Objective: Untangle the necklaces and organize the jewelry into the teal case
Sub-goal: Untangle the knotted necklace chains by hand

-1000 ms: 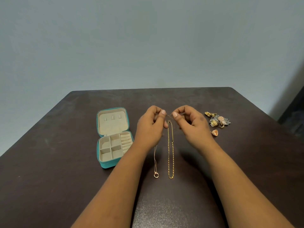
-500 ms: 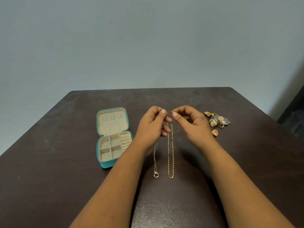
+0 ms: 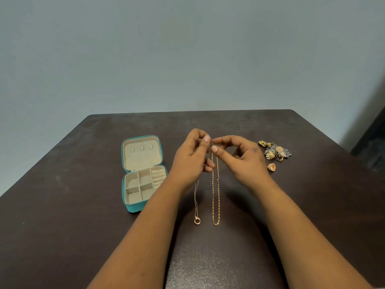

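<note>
Two necklaces lie stretched toward me on the dark table: a gold chain and, left of it, a thin rose chain ending in a ring pendant. My left hand and my right hand meet at the chains' far ends, each pinching them between thumb and fingertips. Which chain each hand holds is hidden by the fingers. The teal case stands open to the left, its beige compartments bare.
A small heap of gold and grey earrings lies to the right of my right hand, with one dome-shaped earring apart in front of it. The table's far edge meets a plain wall.
My hands have drawn closer together at the top of the chains, the right fingertips now touching the left ones. The chains' lower ends have not moved.
</note>
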